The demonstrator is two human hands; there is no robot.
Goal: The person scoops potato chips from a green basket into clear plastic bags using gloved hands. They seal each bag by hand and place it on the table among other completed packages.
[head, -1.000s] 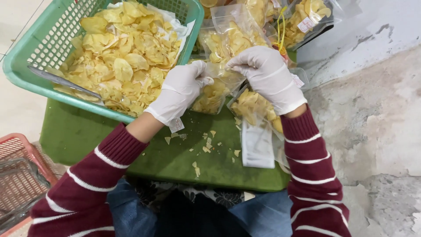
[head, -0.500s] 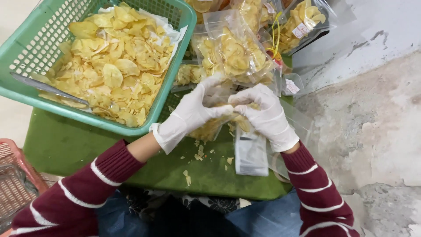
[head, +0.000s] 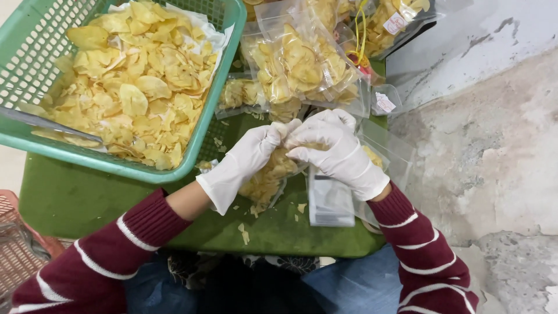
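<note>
Both hands wear thin white gloves and meet over a small clear bag of yellow chips, which lies near the middle of the green counter, close to its front edge. The left hand has its grip closed around the upper part of the bag from the left side, and the right hand has its fingers curled shut over the bag mouth from the right. It seems the bag is held from both sides so that the chips stay inside while the top is gathered together.

Just beside the right hand, toward the front right corner, lies a flat empty bag, easy to reach. On the back left part of the counter stands a green plastic basket heaped with loose chips on white paper. Along the back edge, several filled bags are piled together, apart from the loose chips. Small crumbs lie on the counter near the front edge.
</note>
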